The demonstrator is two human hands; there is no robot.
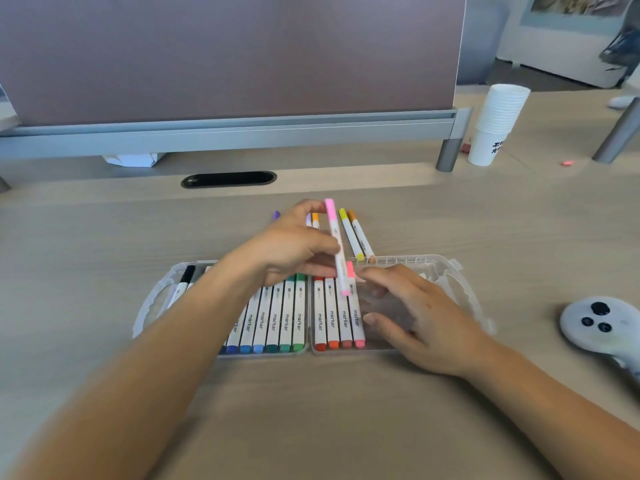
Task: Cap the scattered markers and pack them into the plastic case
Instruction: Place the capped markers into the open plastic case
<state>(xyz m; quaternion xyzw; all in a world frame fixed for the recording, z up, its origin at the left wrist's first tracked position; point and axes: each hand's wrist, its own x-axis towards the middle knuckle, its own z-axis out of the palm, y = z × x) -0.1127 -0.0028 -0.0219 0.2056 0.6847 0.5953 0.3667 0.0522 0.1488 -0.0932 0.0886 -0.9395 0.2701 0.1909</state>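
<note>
Left hand [294, 244] pinching pink marker [331, 220] over case [408, 260], right hand [415, 313] resting open inside, loose markers [353, 237] behind, cups [498, 123] beyond

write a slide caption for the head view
Left hand holds a pink marker over the open plastic case while the right hand rests on it.

The left hand [294, 244] pinches a pink marker [335, 237] above the open clear case [415, 260]. The marker is tilted, its lower cap just over the red markers [332, 318] packed in the case's right half. The right hand [419, 317] rests with loose fingers on the bare part of that half. Blue and green markers [277, 318] fill the left half. A yellow marker [350, 233] and a brown marker [362, 237] lie touching just beyond the case, and more seem to lie behind the left hand. On the table [311, 410], a stack of cups [498, 119] stands far right, with a white controller [595, 323] nearer.
</note>
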